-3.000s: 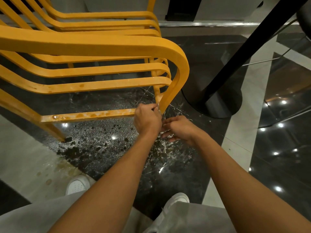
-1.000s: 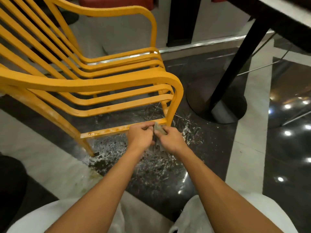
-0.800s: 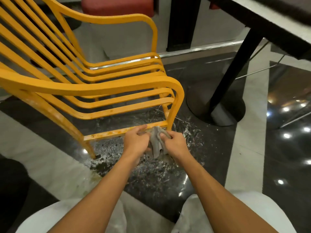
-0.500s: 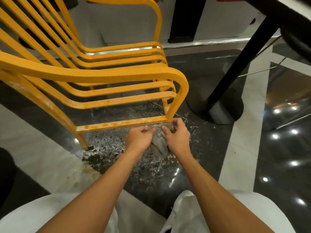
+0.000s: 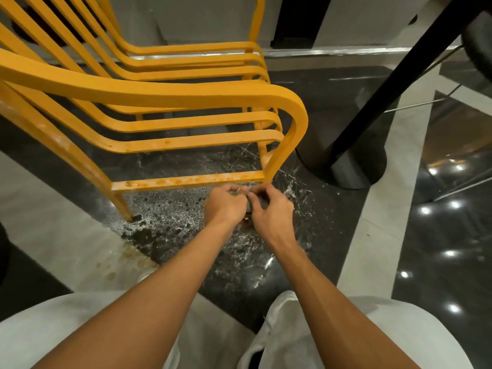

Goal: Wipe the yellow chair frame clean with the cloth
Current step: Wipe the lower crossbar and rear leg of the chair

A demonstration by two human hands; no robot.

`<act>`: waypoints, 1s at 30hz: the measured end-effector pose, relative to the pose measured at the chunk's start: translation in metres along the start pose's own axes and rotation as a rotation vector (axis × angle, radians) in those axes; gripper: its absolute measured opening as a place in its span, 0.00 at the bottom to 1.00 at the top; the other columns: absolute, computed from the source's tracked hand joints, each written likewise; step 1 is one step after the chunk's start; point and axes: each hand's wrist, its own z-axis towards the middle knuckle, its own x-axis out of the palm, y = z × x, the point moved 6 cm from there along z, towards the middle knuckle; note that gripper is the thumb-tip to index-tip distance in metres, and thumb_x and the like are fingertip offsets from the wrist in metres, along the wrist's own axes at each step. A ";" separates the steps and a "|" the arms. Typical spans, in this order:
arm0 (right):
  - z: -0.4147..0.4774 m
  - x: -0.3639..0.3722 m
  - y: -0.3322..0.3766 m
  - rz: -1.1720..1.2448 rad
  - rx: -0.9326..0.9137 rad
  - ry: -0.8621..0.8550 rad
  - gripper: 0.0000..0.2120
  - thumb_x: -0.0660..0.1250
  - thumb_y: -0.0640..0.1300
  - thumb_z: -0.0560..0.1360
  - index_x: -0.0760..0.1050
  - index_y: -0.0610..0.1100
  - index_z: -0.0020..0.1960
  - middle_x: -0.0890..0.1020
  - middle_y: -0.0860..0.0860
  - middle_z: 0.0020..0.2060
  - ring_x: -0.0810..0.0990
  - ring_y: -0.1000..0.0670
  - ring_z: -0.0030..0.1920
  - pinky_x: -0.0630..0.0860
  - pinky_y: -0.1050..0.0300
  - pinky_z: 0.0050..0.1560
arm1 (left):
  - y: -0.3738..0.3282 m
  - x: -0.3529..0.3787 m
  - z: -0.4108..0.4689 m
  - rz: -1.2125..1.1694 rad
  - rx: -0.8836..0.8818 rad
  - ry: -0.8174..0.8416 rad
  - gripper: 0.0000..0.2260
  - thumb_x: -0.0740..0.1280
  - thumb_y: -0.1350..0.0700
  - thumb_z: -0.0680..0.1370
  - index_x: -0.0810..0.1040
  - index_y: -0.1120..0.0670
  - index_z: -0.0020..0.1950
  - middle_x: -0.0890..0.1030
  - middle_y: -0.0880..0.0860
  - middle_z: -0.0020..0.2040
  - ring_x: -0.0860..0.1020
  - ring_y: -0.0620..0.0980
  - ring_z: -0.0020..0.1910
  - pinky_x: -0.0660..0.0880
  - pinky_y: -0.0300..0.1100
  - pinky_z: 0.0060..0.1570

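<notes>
While half a second back the cloth (image 5: 250, 206) hung as a loose grey flap between the two hands, it is now gathered into a small wad, mostly hidden by fingers.

Left hand (image 5: 226, 206): fingers curled, pinching the wad's upper edge. Right hand (image 5: 273, 211): fingers and thumb curled onto the same wad from the other side. The hands have drawn close, knuckles nearly meeting.

Position: the wad sits just below the right end of the lower crossbar (image 5: 186, 180) of the yellow chair frame (image 5: 165, 95), near the front leg bend. I cannot tell whether it touches the bar.

Crossbar condition: orange blotches run along its top face, thickest toward the left end — nothing reads as wiped yet. Floor (image 5: 170, 209) beneath is wet and speckled.

Reading: the cloth looks refolded for a fresh face, so a wiping pass seems about to start. Judged early — the crossbar and upper slats remain to do.
</notes>
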 end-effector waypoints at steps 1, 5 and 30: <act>-0.001 0.001 -0.002 0.021 0.032 0.006 0.04 0.71 0.48 0.80 0.82 0.49 0.53 0.85 0.56 0.47 0.82 0.58 0.49 0.74 0.74 0.47 | 0.001 0.002 0.000 -0.033 -0.008 0.021 0.09 0.72 0.49 0.83 0.85 0.45 0.43 0.85 0.47 0.44 0.85 0.52 0.45 0.86 0.55 0.47; 0.002 0.004 -0.014 0.140 0.188 0.040 0.10 0.72 0.54 0.79 0.84 0.49 0.55 0.86 0.56 0.46 0.84 0.59 0.48 0.79 0.69 0.48 | 0.001 0.008 -0.007 -0.298 -0.135 0.176 0.09 0.67 0.57 0.85 0.85 0.50 0.49 0.87 0.54 0.49 0.86 0.55 0.49 0.85 0.48 0.37; 0.066 0.064 -0.049 -0.208 0.015 -0.315 0.16 0.67 0.47 0.83 0.82 0.37 0.64 0.77 0.40 0.58 0.77 0.42 0.57 0.80 0.44 0.57 | -0.004 -0.012 0.078 0.698 0.640 -0.054 0.17 0.67 0.55 0.85 0.77 0.56 0.73 0.78 0.53 0.68 0.73 0.54 0.68 0.71 0.51 0.70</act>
